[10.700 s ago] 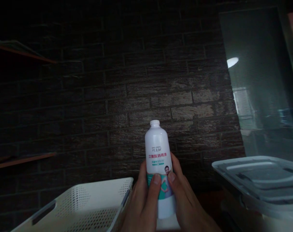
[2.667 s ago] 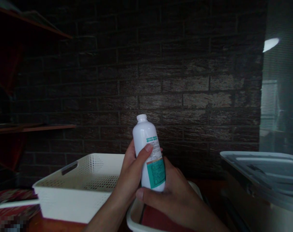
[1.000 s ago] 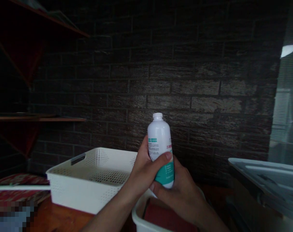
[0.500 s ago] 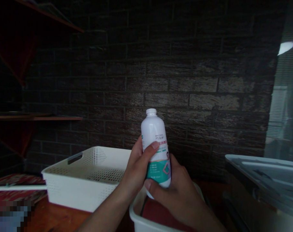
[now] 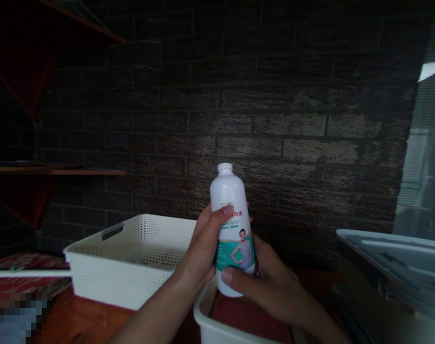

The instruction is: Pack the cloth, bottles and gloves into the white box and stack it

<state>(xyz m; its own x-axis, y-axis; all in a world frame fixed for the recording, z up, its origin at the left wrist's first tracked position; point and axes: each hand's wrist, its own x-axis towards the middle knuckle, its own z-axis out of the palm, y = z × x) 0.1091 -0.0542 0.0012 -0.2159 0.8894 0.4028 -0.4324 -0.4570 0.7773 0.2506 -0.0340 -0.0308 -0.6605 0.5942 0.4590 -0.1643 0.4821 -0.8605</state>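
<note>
The white plastic bottle with a green-and-white printed label is in both hands, slightly tilted: the fingers of the left hand are clamped on its side, those of the right hand around its lower end. Its base appears above the open white plastic bin; if both grips loosen together, the glossy bottle could, in my judgement, slip down onto the dark red flat piece inside.
</note>
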